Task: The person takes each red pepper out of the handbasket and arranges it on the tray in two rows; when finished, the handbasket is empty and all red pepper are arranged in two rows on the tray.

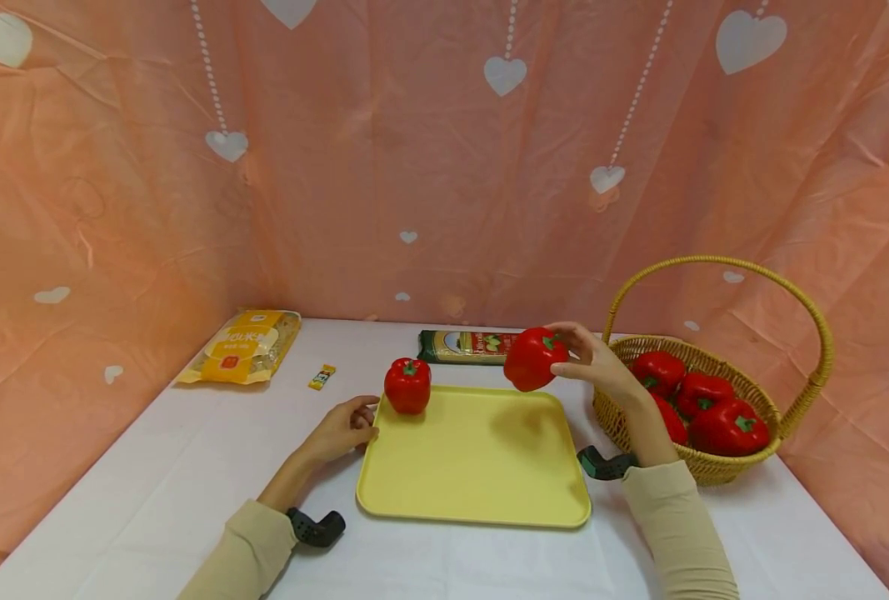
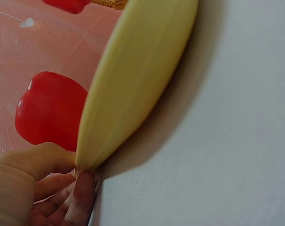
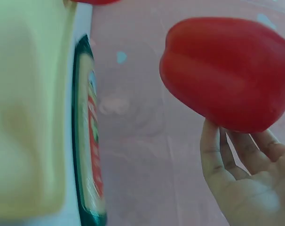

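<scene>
My right hand (image 1: 590,365) holds a red bell pepper (image 1: 530,360) in the air above the back right part of a yellow tray (image 1: 474,467). In the right wrist view the fingers (image 3: 213,146) grip one end of that pepper (image 3: 227,70). A second red bell pepper (image 1: 408,387) stands stem up in the tray's back left corner. At the tray's left edge, my left hand (image 1: 342,429) pinches the rim between thumb and fingers, which the left wrist view shows close up beside the tray's outer wall (image 2: 138,70).
A wicker basket (image 1: 729,475) with a tall handle and several red bell peppers (image 1: 729,427) stands at the right. Behind the tray lies a green-ended packet (image 1: 459,346). A yellow grain bag (image 1: 242,346) and a small yellow sachet (image 1: 322,377) lie at the back left.
</scene>
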### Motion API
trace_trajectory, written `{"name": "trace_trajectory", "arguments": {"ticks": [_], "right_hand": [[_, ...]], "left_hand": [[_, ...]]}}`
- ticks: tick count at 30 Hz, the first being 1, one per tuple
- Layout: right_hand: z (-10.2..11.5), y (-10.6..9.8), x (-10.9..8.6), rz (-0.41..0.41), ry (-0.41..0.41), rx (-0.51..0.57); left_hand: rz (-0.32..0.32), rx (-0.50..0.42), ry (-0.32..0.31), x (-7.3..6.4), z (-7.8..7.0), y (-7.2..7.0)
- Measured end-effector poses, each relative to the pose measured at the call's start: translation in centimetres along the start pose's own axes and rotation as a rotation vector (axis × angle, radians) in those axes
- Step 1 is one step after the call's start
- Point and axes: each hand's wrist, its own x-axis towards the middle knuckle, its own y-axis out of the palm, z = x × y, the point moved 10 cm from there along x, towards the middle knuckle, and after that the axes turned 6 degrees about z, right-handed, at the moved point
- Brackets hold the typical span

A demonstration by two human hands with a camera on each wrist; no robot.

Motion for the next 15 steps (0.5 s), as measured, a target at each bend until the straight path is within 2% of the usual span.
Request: {"name": "trace_trajectory", "arguments": {"ticks": [5,11,15], "right_hand": [[-1.0,1.8,1.4,-0.024,0.044,0.002],[-2.4,3.4,3.0,-0.068,0.137,-0.096],[-3.1,4.1,3.7,-0.090,0.191,-0.124]], "left_hand": [[0.004,-0.003,0.008,0.0,-0.1,0.1],[-0.003,-0.001,-0.010,0.0,0.0,0.0],[0.000,-0.010,0.017,0.0,-0.2,0.0]]}}
